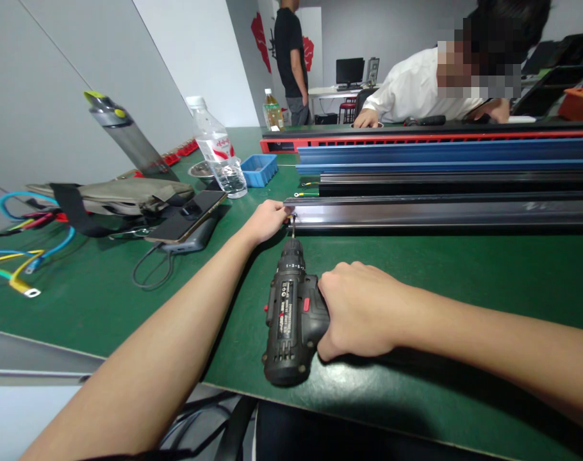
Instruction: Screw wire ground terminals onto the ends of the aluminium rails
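My right hand (368,310) is wrapped round the grip of a black cordless drill (286,320), which lies level over the green table with its chuck pointing away from me. The bit meets a small dark screw (294,218) at the left end of a long dark metal profile (416,214). At that same end, my left hand (267,221) is closed on the profile, its fingertips beside the screw. A bit of yellow shows by those fingertips, too small to name. Behind the profile lies a green-and-yellow wire with a ring terminal (298,194).
Beyond lie a black profile (455,184), a blue profile (440,153) and a red one (286,146). Left stand a water bottle (219,150), a blue tray (259,171), a phone (190,214), a pouch (123,198) and a tumbler (128,137). A person in white leans over the far side.
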`<action>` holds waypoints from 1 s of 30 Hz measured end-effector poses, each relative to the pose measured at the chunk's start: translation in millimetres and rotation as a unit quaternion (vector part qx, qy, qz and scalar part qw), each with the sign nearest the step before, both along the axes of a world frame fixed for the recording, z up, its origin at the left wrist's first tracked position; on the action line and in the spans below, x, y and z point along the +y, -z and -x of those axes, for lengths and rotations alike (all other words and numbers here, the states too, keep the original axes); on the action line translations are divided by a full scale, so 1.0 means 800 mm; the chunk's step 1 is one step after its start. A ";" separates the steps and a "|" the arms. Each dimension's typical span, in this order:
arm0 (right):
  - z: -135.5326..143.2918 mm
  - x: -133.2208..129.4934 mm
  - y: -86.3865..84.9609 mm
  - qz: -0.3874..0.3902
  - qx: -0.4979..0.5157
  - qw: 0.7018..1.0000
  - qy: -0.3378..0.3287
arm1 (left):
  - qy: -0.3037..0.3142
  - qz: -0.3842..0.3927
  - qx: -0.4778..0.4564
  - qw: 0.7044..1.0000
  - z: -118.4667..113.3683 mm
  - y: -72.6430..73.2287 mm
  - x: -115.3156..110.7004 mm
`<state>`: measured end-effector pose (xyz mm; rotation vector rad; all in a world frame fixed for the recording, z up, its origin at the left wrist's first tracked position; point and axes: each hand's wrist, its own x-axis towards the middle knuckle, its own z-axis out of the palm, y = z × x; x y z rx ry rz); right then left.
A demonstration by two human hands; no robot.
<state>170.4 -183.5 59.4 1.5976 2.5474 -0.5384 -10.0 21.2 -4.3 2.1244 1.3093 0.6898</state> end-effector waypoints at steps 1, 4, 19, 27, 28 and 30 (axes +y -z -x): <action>0.000 0.000 0.000 0.002 -0.001 1.000 0.002 | 0.001 -0.001 -0.002 1.000 0.000 0.000 0.000; 0.000 0.000 -0.001 0.002 0.000 1.000 0.001 | 0.005 -0.004 -0.010 1.000 0.000 0.001 0.000; 0.000 -0.001 -0.001 0.003 0.005 1.000 -0.004 | 0.025 0.000 -0.022 0.999 0.000 0.000 -0.002; -0.002 0.000 0.000 0.000 0.009 1.000 -0.007 | 0.024 -0.002 -0.019 1.000 0.001 0.000 -0.002; -0.002 0.000 0.000 0.001 0.007 1.000 -0.008 | 0.026 -0.002 -0.019 0.999 0.001 0.000 -0.001; -0.001 0.000 0.000 0.002 0.003 1.000 -0.010 | 0.029 -0.003 -0.020 0.999 0.001 0.001 0.000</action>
